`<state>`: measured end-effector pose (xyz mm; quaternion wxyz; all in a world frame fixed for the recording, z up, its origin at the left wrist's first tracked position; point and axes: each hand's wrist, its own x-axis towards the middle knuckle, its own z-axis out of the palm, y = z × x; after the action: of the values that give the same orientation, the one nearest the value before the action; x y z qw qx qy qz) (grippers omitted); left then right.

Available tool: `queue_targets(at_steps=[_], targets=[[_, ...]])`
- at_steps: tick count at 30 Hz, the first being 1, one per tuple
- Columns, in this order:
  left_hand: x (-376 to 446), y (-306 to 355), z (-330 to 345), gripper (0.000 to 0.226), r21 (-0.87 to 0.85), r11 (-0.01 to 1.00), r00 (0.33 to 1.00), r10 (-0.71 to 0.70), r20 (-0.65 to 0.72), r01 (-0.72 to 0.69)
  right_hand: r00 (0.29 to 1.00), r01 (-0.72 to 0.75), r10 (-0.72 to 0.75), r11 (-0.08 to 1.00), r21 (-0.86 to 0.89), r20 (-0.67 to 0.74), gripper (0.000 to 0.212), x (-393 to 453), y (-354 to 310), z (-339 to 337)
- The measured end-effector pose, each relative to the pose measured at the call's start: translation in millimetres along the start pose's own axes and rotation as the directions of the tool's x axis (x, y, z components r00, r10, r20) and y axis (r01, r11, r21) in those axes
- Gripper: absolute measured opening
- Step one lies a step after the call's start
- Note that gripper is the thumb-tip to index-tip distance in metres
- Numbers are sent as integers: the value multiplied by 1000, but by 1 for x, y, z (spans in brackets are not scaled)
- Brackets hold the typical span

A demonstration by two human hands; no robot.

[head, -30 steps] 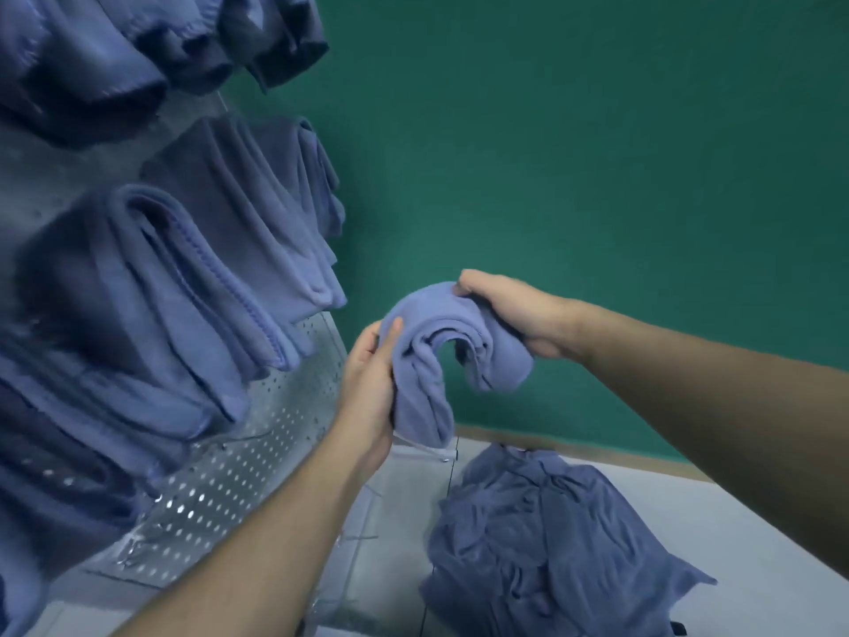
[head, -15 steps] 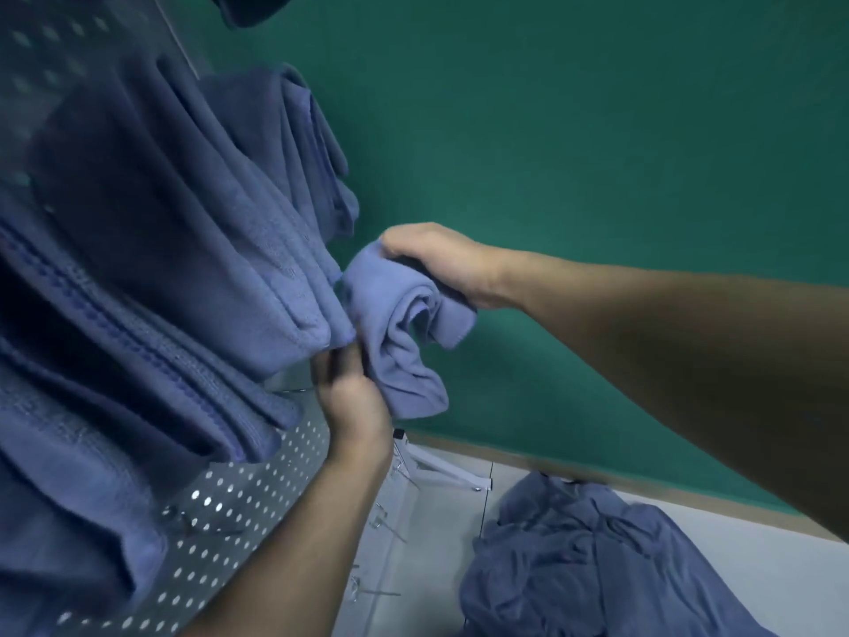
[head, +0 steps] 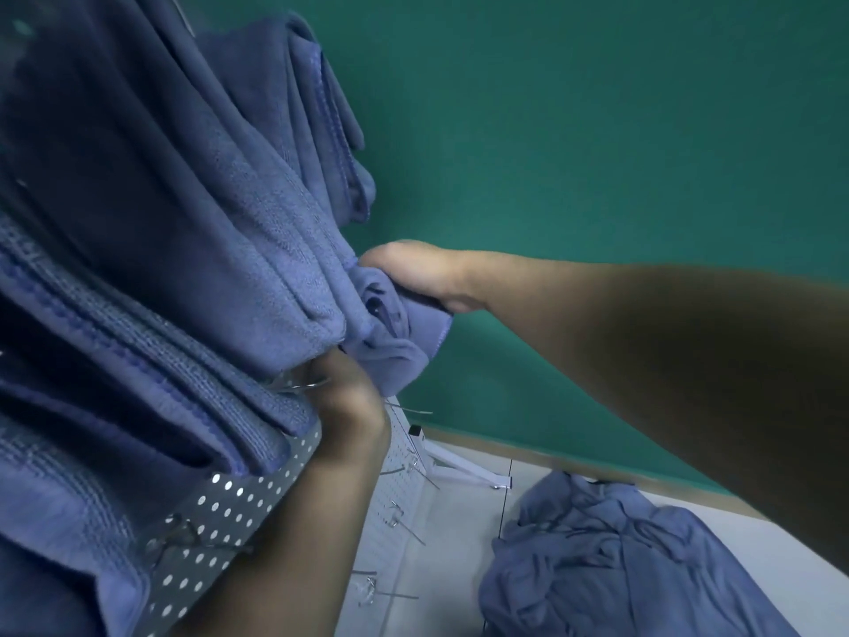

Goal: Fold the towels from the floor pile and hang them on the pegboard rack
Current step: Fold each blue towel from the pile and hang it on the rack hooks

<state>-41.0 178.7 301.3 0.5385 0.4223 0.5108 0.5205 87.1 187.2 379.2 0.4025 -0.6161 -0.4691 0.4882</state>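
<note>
A folded blue towel [head: 395,342] hangs bunched against the pegboard rack [head: 229,503], just below the towels hung there. My right hand [head: 422,278] grips its top from the right. My left hand [head: 349,388] reaches up under the hung towels, its fingers hidden behind the folded towel and the cloth above. The floor pile of blue towels [head: 611,558] lies at the lower right.
Several blue towels [head: 183,250] hang thickly over the rack's upper left. Bare metal hooks [head: 404,526] stick out of the lower board. The rack's white foot [head: 464,466] stands on the pale floor beside a green wall [head: 597,131].
Both hands carried the folded towel up and left, from open air to the rack beneath the hung towels. The view closed in on the rack.
</note>
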Motion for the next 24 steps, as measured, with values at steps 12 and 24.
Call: queue_targets(at_steps=[12, 24], targets=[[-20, -4, 6, 35, 116, 897, 899, 434, -49, -427, 921, 269, -307, 947, -179, -239, 32, -10, 51, 10], [-109, -65, -41, 15, 642, 757, 804, -306, 510, -119, 949, -255, 315, 773, -581, 2, 24, -144, 139, -28]])
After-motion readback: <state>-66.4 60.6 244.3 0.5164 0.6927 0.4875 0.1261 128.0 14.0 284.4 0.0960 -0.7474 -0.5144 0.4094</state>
